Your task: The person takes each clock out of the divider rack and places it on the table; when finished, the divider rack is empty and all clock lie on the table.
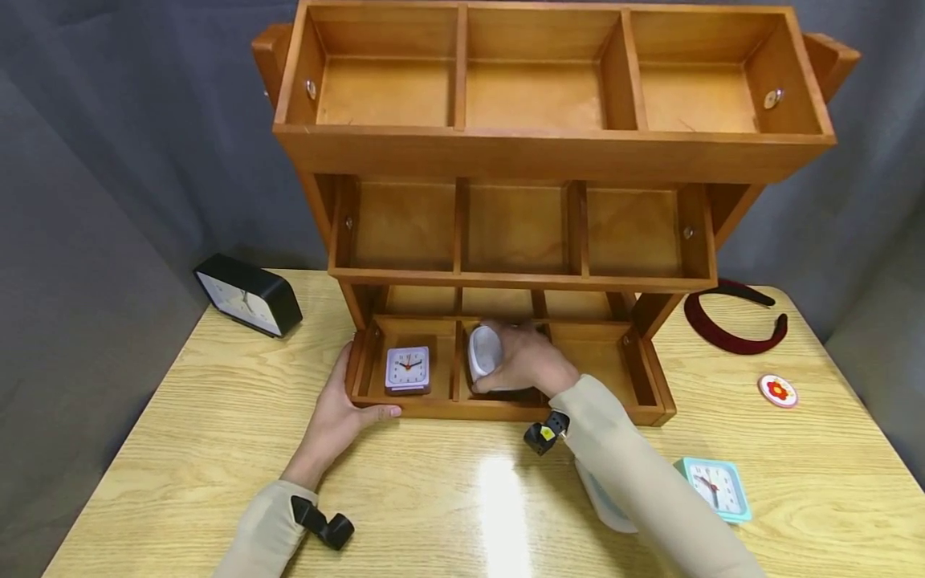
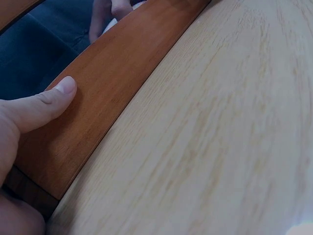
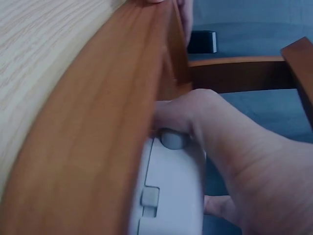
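Observation:
My right hand (image 1: 529,360) reaches into the middle compartment of the bottom wooden drawer (image 1: 462,409) and grips a white alarm clock (image 1: 486,352). In the right wrist view the white clock (image 3: 176,181) shows a grey knob and a small switch. Its face is too blurred to read. My left hand (image 1: 338,413) holds the drawer's left front corner, thumb on the front board and fingers along the side. In the left compartment stands a lilac square clock (image 1: 407,368), close to that hand.
Two upper wooden tiers (image 1: 549,152) with three compartments each overhang the drawer. A black clock (image 1: 249,295) stands at left. At right lie a dark red headband (image 1: 730,341), a round flower badge (image 1: 778,391) and a teal clock (image 1: 714,488). My right forearm partly hides a pale object (image 1: 605,506).

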### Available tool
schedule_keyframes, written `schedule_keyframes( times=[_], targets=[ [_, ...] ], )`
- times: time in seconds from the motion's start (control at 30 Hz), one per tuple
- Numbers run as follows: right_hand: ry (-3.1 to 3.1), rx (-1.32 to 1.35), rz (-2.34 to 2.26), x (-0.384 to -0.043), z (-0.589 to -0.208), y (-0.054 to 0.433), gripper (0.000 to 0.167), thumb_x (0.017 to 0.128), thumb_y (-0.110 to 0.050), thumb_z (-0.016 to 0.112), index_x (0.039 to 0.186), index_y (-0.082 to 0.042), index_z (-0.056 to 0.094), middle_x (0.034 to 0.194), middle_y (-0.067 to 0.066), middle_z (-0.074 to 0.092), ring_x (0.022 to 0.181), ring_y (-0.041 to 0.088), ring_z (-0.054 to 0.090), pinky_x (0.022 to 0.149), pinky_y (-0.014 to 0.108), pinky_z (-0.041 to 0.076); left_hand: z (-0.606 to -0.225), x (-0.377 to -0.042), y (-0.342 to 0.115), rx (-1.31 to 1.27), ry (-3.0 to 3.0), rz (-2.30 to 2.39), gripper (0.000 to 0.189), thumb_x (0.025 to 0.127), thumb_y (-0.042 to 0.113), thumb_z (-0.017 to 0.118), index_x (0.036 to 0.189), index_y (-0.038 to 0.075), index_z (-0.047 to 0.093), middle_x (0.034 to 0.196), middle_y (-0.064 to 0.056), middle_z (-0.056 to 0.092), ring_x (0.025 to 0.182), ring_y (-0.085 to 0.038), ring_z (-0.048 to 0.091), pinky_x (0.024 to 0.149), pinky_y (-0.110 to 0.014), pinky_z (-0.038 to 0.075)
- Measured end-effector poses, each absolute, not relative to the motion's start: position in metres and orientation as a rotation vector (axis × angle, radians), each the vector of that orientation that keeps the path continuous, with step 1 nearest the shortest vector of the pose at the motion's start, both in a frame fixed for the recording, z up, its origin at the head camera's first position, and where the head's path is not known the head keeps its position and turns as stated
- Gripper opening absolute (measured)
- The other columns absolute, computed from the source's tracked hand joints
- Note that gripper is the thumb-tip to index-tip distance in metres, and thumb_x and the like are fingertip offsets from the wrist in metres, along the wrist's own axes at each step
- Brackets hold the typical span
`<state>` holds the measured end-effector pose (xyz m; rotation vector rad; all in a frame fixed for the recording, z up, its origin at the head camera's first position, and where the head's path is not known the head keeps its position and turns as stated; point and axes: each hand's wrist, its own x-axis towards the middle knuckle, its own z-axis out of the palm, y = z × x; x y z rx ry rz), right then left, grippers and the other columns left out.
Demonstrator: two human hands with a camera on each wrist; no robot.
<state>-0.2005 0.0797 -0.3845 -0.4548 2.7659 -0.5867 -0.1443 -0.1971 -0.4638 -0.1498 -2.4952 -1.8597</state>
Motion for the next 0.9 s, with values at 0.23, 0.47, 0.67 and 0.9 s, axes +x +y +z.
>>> schedule_keyframes(
  times=[0.23,0.47,0.67,0.9],
  targets=[
    [2.814,-0.544,-0.595,-0.193,-0.362,0.090,0.096,0.065,-0.039,0.085,0.146,-0.015,0.039,0.108,0.007,0.064,0.093,0.025,0.058,0.078,0.037,0.053,-0.464,-0.144,-0.197,-0.151,-2.504,-1.850,0.119,0.062,0.013,0.092,0.154,0.023,0.017,0.154,-0.007,0.034,0.139,-0.029,0.039,0.116,-0.044,0.031],
    [2.870,-0.577,-0.619,-0.167,-0.342,0.103,0.093,0.062,-0.039,0.087,0.142,-0.017,0.045,0.112,0.006,0.064,0.097,0.029,0.052,0.072,0.035,0.052,-0.463,-0.144,-0.198,-0.138,-2.534,-1.813,0.119,0.062,0.015,0.092,0.154,0.023,0.017,0.154,-0.008,0.034,0.138,-0.030,0.039,0.116,-0.046,0.032],
    [2.920,-0.582,-0.624,-0.142,-0.333,0.115,0.089,0.058,-0.038,0.087,0.136,-0.025,0.048,0.110,0.018,0.053,0.093,0.030,0.054,0.063,0.032,0.050,-0.462,-0.145,-0.197,-0.149,-2.522,-1.824,0.119,0.063,0.012,0.091,0.155,0.022,0.016,0.154,-0.009,0.034,0.138,-0.030,0.039,0.116,-0.045,0.030],
    [2.911,-0.550,-0.617,-0.111,-0.334,0.123,0.091,0.056,-0.038,0.087,0.137,-0.028,0.047,0.108,0.023,0.050,0.083,0.027,0.056,0.056,0.028,0.048,-0.463,-0.145,-0.196,-0.135,-2.528,-1.836,0.120,0.063,0.012,0.091,0.155,0.021,0.015,0.155,-0.009,0.033,0.139,-0.031,0.038,0.117,-0.046,0.029]
  ],
)
